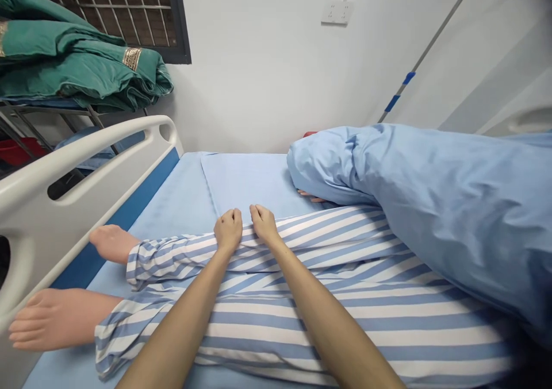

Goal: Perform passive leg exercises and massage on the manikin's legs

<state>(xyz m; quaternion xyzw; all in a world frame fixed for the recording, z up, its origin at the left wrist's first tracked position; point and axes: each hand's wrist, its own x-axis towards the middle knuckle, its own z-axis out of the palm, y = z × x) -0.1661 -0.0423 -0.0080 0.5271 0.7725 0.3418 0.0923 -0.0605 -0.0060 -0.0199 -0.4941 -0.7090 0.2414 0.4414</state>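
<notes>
A figure lies on the bed in blue-and-white striped trousers, with smooth, plastic-looking bare feet at the left. Both my arms reach across the nearer leg to the farther one. My left hand is closed at the upper edge of the far trouser leg. Beside it, a small gap away, my right hand is closed too, at the same leg's edge. Whatever lies inside the curled fingers is hidden. Behind the hands a light blue sheet is spread over the mattress.
A bunched blue quilt covers the figure's upper part, with fingertips showing under it. The white footboard stands at the left. Green folded bedding rests on a rack beyond. A metal pole leans along the wall.
</notes>
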